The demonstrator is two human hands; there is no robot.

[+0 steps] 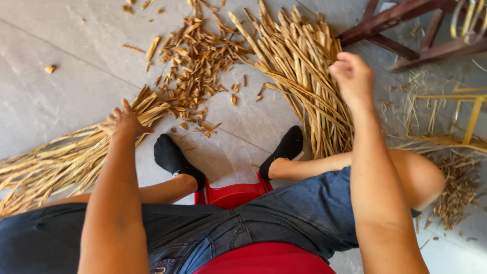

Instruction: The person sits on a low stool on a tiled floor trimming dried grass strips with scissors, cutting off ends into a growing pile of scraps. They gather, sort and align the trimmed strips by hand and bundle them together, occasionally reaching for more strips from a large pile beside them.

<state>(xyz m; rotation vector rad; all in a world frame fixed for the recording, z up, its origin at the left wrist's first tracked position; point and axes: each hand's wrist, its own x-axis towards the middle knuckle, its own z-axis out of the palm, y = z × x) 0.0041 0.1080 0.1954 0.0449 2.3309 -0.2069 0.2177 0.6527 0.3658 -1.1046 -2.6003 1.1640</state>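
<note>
Two bundles of dried straw lie on the floor, one at the left (66,160) and one at the right (304,76). One heap of cut straw bits (198,66) sits between them. Two black socks (175,160) show, and one red stool (233,195).

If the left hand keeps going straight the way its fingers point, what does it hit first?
The left hand already rests on the bundle of dry reed strips at the left. Further along that line, up and slightly right, probably the pile of short cut pieces on the floor, though depth is unclear.
</note>
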